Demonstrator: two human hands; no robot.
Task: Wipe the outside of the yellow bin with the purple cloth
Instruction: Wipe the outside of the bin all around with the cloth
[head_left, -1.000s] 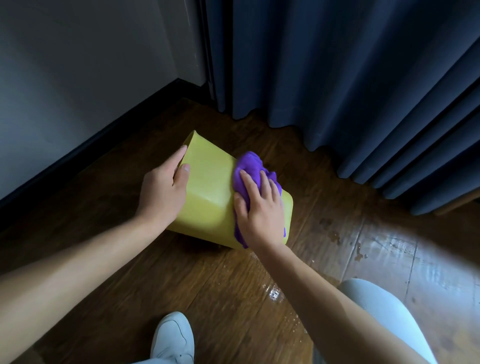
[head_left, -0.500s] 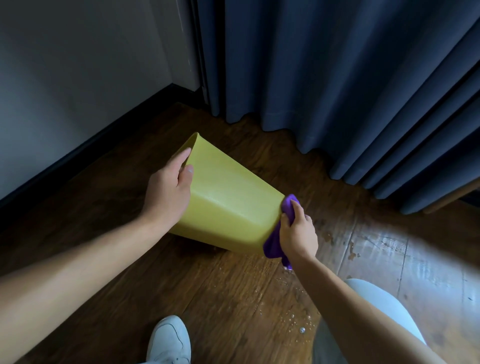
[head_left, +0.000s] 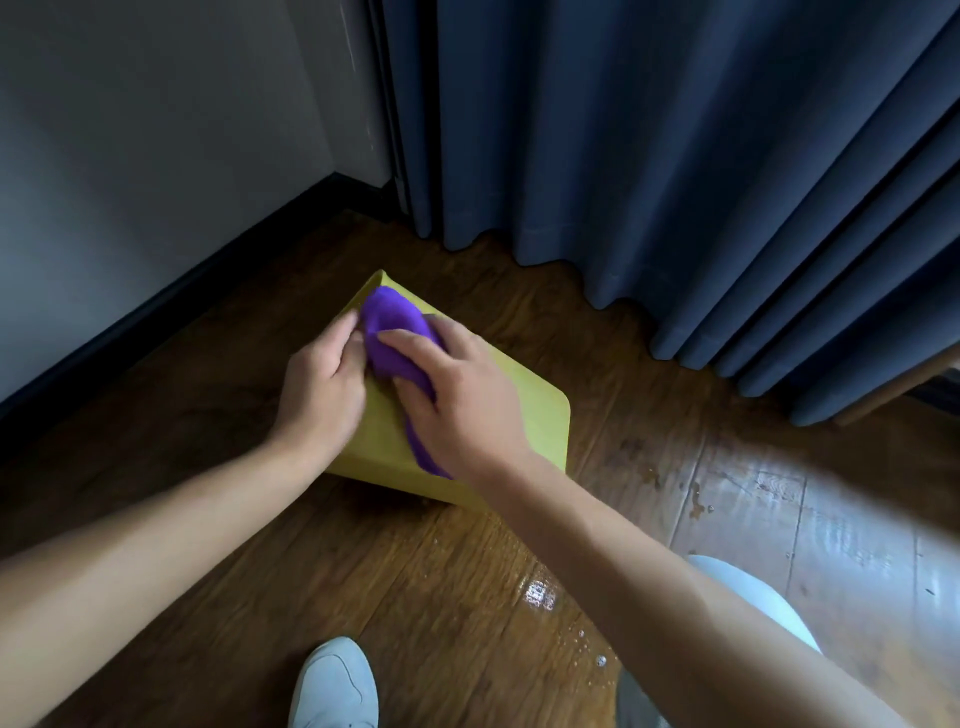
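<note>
While left hand (head_left: 322, 395) still grips the tipped yellow bin (head_left: 530, 415), right hand (head_left: 462, 400), clutching purple cloth (head_left: 389, 338), has moved from base to rim.

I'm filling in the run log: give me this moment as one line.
step: wiping | right hand: presses purple cloth on yellow bin | left hand: steadies bin, on its side | floor: wet

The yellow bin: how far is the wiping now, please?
Under way. The yellow bin lies on its side on the floor, steadied by the left hand. The right hand presses the purple cloth on the upper face, near the far end. How much is already clean cannot be told; the face on the floor is probably left.
</note>
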